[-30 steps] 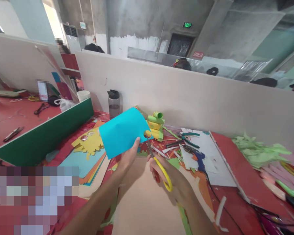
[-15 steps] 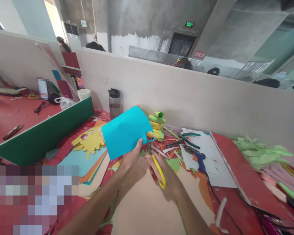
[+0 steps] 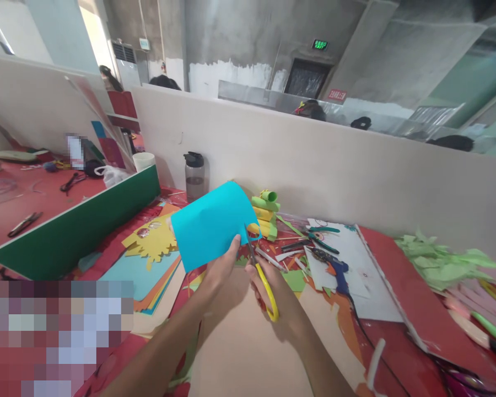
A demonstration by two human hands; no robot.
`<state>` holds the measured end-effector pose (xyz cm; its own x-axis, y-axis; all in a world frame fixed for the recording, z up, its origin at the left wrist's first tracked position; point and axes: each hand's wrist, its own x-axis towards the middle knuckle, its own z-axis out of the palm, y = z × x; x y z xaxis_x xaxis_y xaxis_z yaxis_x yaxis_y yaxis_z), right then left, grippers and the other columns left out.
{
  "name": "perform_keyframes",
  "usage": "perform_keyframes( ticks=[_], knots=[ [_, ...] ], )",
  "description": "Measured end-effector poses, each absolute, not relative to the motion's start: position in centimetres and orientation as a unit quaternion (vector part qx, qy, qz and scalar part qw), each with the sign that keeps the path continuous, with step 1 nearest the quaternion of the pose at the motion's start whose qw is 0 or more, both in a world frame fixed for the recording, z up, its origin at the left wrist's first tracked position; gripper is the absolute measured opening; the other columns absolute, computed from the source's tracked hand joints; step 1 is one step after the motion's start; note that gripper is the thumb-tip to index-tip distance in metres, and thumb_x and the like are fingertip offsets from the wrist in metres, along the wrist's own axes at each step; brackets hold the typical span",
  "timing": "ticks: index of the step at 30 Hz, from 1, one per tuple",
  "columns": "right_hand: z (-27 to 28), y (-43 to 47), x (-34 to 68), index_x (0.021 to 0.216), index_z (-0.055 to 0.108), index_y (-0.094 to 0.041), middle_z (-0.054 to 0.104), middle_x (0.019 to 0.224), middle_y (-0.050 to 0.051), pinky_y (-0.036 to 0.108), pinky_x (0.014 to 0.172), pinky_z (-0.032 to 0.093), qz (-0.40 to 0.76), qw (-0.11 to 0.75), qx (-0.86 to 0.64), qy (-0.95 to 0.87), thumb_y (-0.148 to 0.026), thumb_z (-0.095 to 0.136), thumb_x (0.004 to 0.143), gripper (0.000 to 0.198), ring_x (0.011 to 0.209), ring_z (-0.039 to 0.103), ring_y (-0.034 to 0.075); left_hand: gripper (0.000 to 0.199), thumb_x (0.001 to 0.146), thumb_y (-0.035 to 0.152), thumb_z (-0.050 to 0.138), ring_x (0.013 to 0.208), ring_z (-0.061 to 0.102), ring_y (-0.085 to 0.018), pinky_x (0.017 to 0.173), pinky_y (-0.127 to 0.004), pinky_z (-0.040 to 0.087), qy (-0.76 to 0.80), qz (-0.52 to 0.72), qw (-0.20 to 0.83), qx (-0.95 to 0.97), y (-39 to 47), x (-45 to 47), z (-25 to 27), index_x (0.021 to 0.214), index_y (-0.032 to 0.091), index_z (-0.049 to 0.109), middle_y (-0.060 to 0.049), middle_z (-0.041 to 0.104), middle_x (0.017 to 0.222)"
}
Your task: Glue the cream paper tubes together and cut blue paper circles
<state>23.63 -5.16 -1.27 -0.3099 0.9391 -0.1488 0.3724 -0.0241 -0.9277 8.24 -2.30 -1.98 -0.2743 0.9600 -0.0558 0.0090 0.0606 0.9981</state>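
A bright blue sheet of paper (image 3: pixel 213 220), curved along its top and right side, is raised above the work surface. My left hand (image 3: pixel 226 258) pinches its lower edge, the thumb lying on the near face. In my right hand (image 3: pixel 268 281) are scissors (image 3: pixel 268 289) with yellow handles, the fingers closed through the loops. Their blades meet the paper at its lower right corner, where a cut strip curls away. Beneath both hands lies a large pale peach sheet (image 3: pixel 248 342). Part of the blade tips is hidden by the paper.
Behind the paper stand rolled green and yellow paper pieces (image 3: pixel 267 212) and a water bottle (image 3: pixel 195 176). Yellow cut-outs (image 3: pixel 151 242) lie left, beside a green divider (image 3: pixel 78 226). On the right are pliers (image 3: pixel 324 237), a blue glue gun (image 3: pixel 334 267) and crumpled green paper (image 3: pixel 442 256).
The scissors' handles have drawn closer together and swung slightly left. The blue paper stays almost in place in my left hand.
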Motion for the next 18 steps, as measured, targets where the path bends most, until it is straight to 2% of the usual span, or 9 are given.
perform_keyframes(
  ticks=[4,8,14,18],
  knots=[
    [-0.9,-5.5,23.5,0.103,0.055,-0.026,0.042,0.060,-0.008,0.020,0.035,0.031,0.516,0.295,-0.504,-0.627,-0.053,0.056,0.093,0.028,0.039,0.038,0.009,0.059,0.082,0.068,0.062,0.132,0.055,-0.032,0.121,-0.045,0.032,0.584,0.562,0.410,0.418,-2.4,8.2,-1.7,0.118,0.021,0.070,-0.011,0.068,0.131],
    [-0.3,-5.6,23.6,0.104,0.054,-0.026,0.038,0.057,-0.009,0.020,0.035,0.031,0.513,0.297,-0.504,-0.628,-0.053,0.061,0.090,0.031,0.039,0.037,0.009,0.060,0.082,0.068,0.063,0.132,0.056,-0.031,0.119,-0.045,0.035,0.564,0.566,0.426,0.424,-2.9,8.3,-1.1,0.122,0.023,0.068,-0.009,0.066,0.134],
    [-0.5,-5.3,23.7,0.100,0.056,-0.026,0.039,0.058,-0.008,0.021,0.035,0.028,0.501,0.305,-0.504,-0.634,-0.057,0.056,0.092,0.032,0.039,0.034,0.009,0.058,0.083,0.066,0.062,0.134,0.053,-0.030,0.121,-0.044,0.031,0.554,0.564,0.430,0.435,-3.0,8.2,-0.9,0.121,0.023,0.069,-0.009,0.063,0.139],
    [-0.5,-4.6,23.8,0.094,0.057,-0.024,0.043,0.059,-0.006,0.022,0.038,0.029,0.482,0.305,-0.509,-0.645,-0.059,0.059,0.089,0.035,0.043,0.040,0.010,0.058,0.081,0.065,0.064,0.134,0.054,-0.031,0.120,-0.042,0.033,0.550,0.567,0.433,0.434,-2.8,8.1,-0.7,0.120,0.023,0.070,-0.009,0.065,0.137]
  ],
)
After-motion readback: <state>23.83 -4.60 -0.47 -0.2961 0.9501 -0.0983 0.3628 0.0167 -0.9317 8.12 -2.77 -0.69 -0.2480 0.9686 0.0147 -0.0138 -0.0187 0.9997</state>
